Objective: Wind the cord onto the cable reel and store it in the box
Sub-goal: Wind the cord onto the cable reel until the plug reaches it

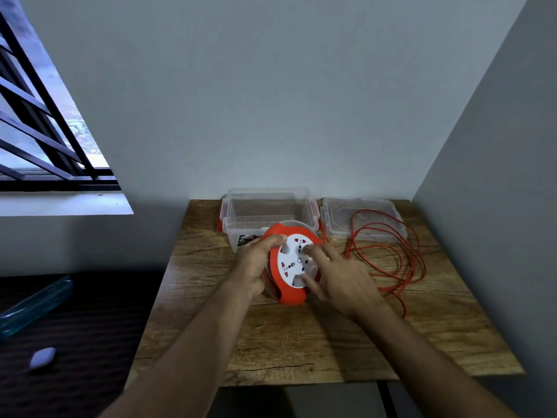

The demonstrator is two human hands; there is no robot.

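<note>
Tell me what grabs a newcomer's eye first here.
The orange reel at the table's middle, gripped by the left hand while the right hand fingers its white face. Right of it, loose orange cord sprawls over the table and lid.

Clear glossy plastic box [269, 210] on a matt, grained wooden table [316, 342].

wooden table [301, 342] | on it: clear box [268, 218], lid [361, 218], orange cord [391, 254]

One reel [291, 263], one cord [388, 251], one box [268, 215], one lid [361, 218], two hands [259, 263] [340, 279]
</note>
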